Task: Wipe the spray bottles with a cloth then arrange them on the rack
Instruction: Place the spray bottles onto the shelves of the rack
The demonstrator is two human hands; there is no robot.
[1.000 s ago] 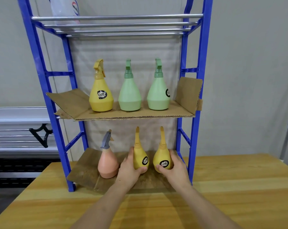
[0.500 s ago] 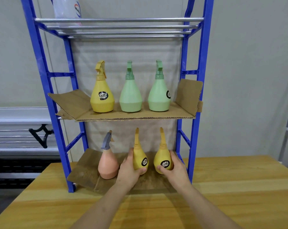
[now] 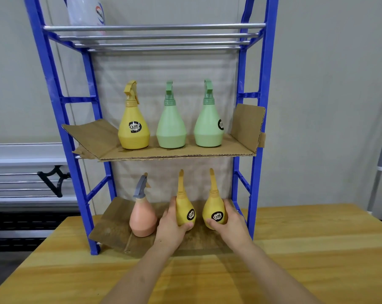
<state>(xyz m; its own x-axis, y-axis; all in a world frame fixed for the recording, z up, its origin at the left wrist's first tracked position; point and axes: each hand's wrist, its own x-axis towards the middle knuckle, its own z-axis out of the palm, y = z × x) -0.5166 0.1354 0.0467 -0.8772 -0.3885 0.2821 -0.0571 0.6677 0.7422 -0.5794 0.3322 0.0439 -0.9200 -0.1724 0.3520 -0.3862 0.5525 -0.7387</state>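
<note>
A blue rack (image 3: 56,110) stands on a wooden table (image 3: 317,249), its shelves lined with cardboard. On the lowest shelf, the left hand (image 3: 170,227) is wrapped around the left side and base of the middle yellow bottle (image 3: 184,210), thumb across its front lower edge, fingers behind; the bottle stands upright with its black round label facing slightly right. The right hand (image 3: 231,224) clasps the right yellow bottle (image 3: 214,210) from its right side, thumb pressed under the label at the front; this bottle is also upright, just beside the middle one, with a narrow gap between the two. To the left on the same cardboard sheet (image 3: 111,227) stands a pink bottle (image 3: 141,218) with a grey trigger head, near the left hand; whether they touch cannot be told. On the middle shelf, a folded cardboard liner (image 3: 247,128) carries three upright bottles in a row: a yellow labelled bottle (image 3: 133,126) at left, a green bottle (image 3: 171,126) in the centre and a second green bottle (image 3: 208,126) at right, spaced apart. The top shelf is made of metal bars (image 3: 155,27); a white container (image 3: 84,12), partly cut off by the frame edge, rests there at the left.
</note>
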